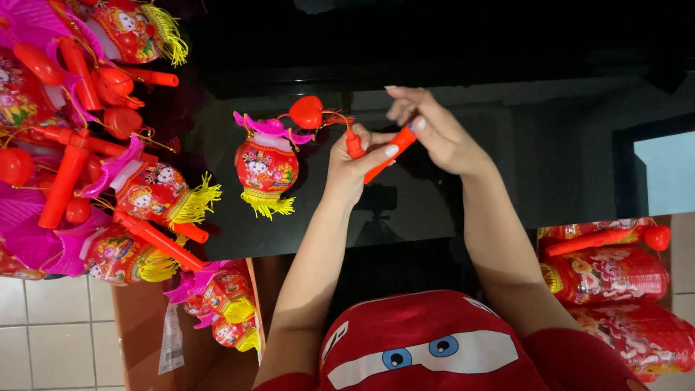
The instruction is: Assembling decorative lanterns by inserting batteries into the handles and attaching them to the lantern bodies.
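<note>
- Head view: a glossy black table (507, 152) is seen from above, with both bare forearms reaching up from the bottom edge toward the centre of the frame.
- An orange-red plastic handle stick (387, 156) is grasped by the left hand (355, 163); the fingers are curled around its upper end and the thumb is laid along it.
- The same stick is pinched near its upper right tip by the right hand (434, 130), thumb and forefinger closed on it, the other fingers spread loosely toward 11 o'clock.
- The stick is held tilted just above the table, running from about 7 o'clock to 1 o'clock between the two hands.
- A small red lantern (266, 168) with a pink top frill and yellow tassel fringe is seen at 9 o'clock of the left hand, joined to the stick by a thin cord and a red heart-shaped piece (306, 112).
- A pile of finished lanterns (94, 145) with red sticks is heaped at the 9 to 10 o'clock edge of the frame.
- More lanterns are held in a cardboard box (137, 318) at 7 o'clock.
- Packed red lanterns (608, 275) in clear wrapping are stacked at 4 o'clock.
- A red shirt with cartoon eyes (427, 347) is visible at 6 o'clock.
</note>
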